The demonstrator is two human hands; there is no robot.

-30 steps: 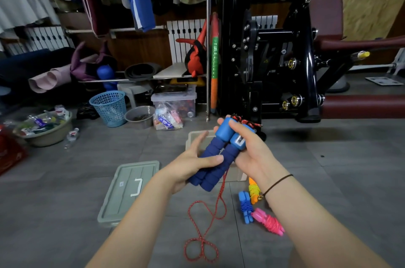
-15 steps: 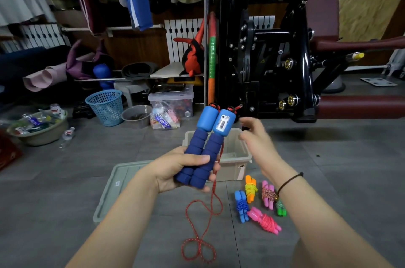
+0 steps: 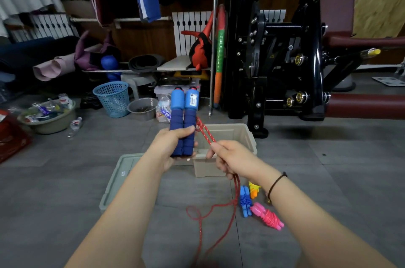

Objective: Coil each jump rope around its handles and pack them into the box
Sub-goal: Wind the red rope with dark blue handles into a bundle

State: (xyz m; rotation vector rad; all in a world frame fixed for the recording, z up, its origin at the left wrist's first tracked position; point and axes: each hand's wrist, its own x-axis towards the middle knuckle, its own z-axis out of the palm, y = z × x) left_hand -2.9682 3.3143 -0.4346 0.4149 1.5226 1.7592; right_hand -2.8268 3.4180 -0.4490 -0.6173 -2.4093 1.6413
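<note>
Fingers of right hand now pinching doubled red cord just beside handles; 0.5 s ago this hand was hovering free near handle tops. Fingers of left hand curling round lower foam of 2 blue handles, holding pair upright, side by side, in front of beige box. Cord trailing down to loose loops on floor. Likely 1st wrap starting; coiling barely begun. 3 coiled ropes showing on floor near box, not yet packed. Lid lying left of box.

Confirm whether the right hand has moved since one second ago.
Yes. The right hand has left the blue handles and dropped nearer the person, from the box's far rim to its near wall, now pinching the red rope.
</note>
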